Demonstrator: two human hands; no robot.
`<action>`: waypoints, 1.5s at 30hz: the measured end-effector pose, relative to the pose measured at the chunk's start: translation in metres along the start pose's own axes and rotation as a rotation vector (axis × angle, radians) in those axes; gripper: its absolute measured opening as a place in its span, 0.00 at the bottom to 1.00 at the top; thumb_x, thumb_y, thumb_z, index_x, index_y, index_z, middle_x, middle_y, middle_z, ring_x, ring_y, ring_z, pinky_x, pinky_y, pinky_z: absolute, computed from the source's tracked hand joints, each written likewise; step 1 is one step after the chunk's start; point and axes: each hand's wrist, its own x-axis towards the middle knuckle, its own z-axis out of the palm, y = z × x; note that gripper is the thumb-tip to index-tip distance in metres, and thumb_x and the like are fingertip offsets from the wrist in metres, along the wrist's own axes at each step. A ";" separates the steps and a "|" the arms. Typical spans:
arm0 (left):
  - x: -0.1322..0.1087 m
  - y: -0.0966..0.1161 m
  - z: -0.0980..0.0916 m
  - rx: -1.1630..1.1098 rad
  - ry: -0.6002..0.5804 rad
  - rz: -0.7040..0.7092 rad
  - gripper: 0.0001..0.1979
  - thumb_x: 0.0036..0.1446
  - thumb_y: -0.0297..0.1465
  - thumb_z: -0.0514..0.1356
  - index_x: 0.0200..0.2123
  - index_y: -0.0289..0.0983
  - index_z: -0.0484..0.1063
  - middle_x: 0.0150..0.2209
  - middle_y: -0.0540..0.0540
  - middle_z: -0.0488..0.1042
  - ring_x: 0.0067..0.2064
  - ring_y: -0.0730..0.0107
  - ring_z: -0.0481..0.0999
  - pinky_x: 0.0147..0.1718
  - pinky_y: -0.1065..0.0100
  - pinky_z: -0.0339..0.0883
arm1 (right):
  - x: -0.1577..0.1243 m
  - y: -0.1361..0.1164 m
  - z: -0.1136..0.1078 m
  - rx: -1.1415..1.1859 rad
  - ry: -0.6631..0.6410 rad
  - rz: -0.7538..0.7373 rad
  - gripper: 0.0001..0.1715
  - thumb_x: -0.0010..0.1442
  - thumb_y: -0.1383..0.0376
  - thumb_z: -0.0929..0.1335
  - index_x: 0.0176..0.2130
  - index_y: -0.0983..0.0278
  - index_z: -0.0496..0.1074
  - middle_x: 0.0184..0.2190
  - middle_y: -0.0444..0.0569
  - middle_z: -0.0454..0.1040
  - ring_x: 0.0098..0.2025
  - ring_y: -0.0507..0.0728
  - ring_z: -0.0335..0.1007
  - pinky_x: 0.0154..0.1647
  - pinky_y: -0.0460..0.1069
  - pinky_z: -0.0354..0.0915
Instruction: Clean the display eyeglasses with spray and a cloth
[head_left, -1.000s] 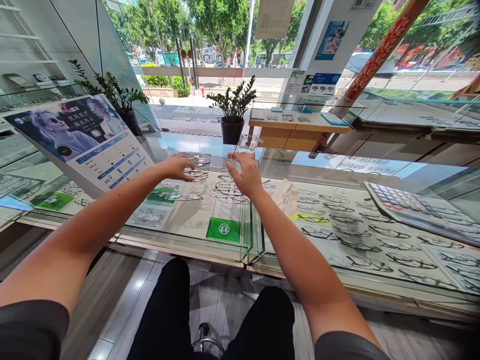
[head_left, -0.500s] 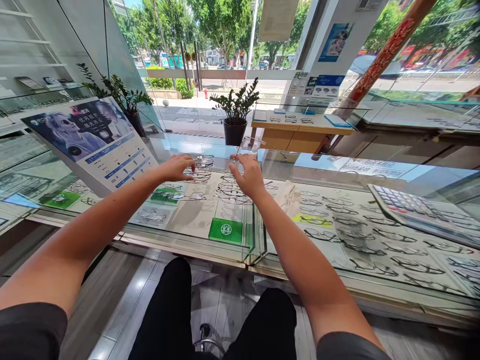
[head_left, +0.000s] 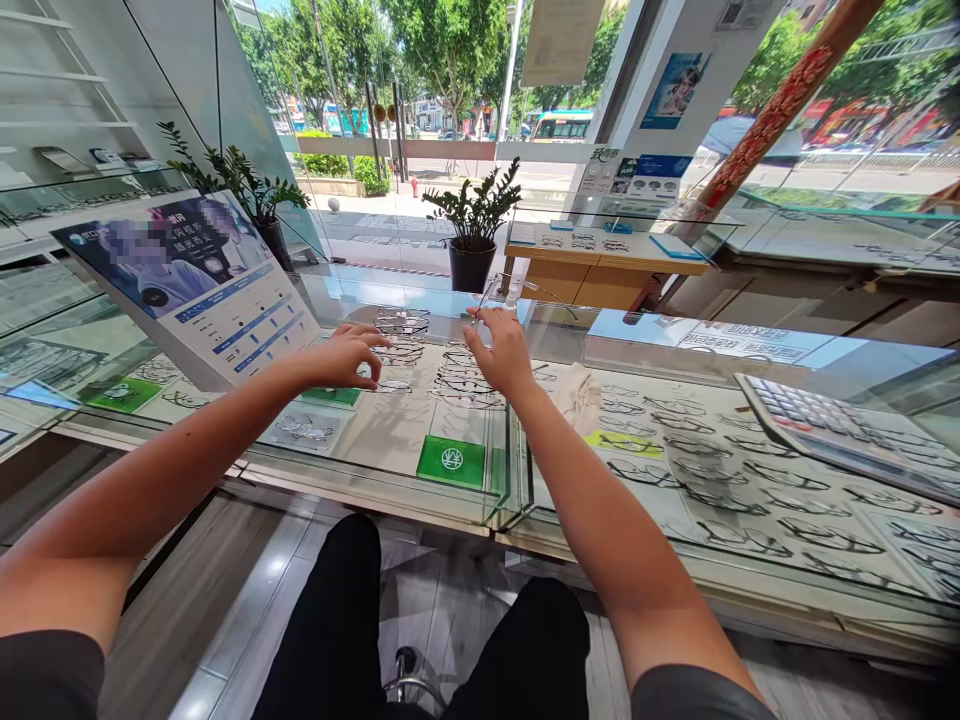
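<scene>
My left hand (head_left: 346, 358) hovers at the left side of a column of eyeglasses (head_left: 405, 352) on the glass counter. Its fingers are curved, with a gap between thumb and forefinger and nothing visible in them. My right hand (head_left: 504, 352) is by a second column of eyeglasses (head_left: 457, 380), partly covering it. Its fingertips close on a thin-rimmed pair of eyeglasses (head_left: 556, 298), one temple reaching out to the right; the exact grip is partly hidden. A green box (head_left: 451, 460) with a white emblem lies nearer to me.
A tilted advertising board (head_left: 225, 320) stands at left on the glass display counter (head_left: 375, 480). A crumpled beige cloth (head_left: 579, 396) lies right of my right hand. Farther right is a large-key calculator or keyboard (head_left: 832, 420). Many glasses show under the glass. A potted plant (head_left: 472, 262) stands beyond.
My left hand has drawn back a little toward me and left, its fingers more curved. My right hand stays nearly in place with the eyeglasses.
</scene>
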 end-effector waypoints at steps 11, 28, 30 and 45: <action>0.017 -0.012 0.003 0.042 0.098 0.007 0.12 0.62 0.47 0.71 0.36 0.47 0.88 0.74 0.48 0.74 0.79 0.37 0.59 0.75 0.35 0.51 | 0.004 0.007 -0.006 -0.020 0.069 -0.002 0.25 0.79 0.48 0.63 0.58 0.61 0.79 0.52 0.58 0.84 0.54 0.70 0.78 0.63 0.67 0.71; 0.135 0.097 -0.016 -0.065 0.123 0.287 0.23 0.63 0.50 0.66 0.54 0.43 0.80 0.63 0.39 0.80 0.68 0.44 0.72 0.68 0.47 0.61 | 0.014 0.047 -0.033 -0.136 0.249 0.110 0.24 0.78 0.48 0.64 0.56 0.60 0.79 0.51 0.58 0.83 0.53 0.68 0.76 0.61 0.66 0.71; 0.148 0.096 -0.013 -0.046 0.099 0.295 0.19 0.61 0.49 0.67 0.48 0.44 0.82 0.61 0.41 0.81 0.67 0.45 0.73 0.67 0.48 0.61 | 0.015 0.046 -0.034 -0.134 0.226 0.116 0.24 0.79 0.49 0.64 0.57 0.60 0.79 0.52 0.59 0.83 0.55 0.69 0.76 0.63 0.66 0.70; 0.180 0.082 -0.007 0.045 0.090 0.188 0.29 0.55 0.51 0.68 0.55 0.41 0.78 0.52 0.37 0.84 0.63 0.38 0.75 0.62 0.47 0.62 | 0.016 0.044 -0.031 -0.114 0.187 0.131 0.25 0.81 0.48 0.62 0.59 0.58 0.78 0.55 0.59 0.82 0.56 0.69 0.75 0.65 0.68 0.70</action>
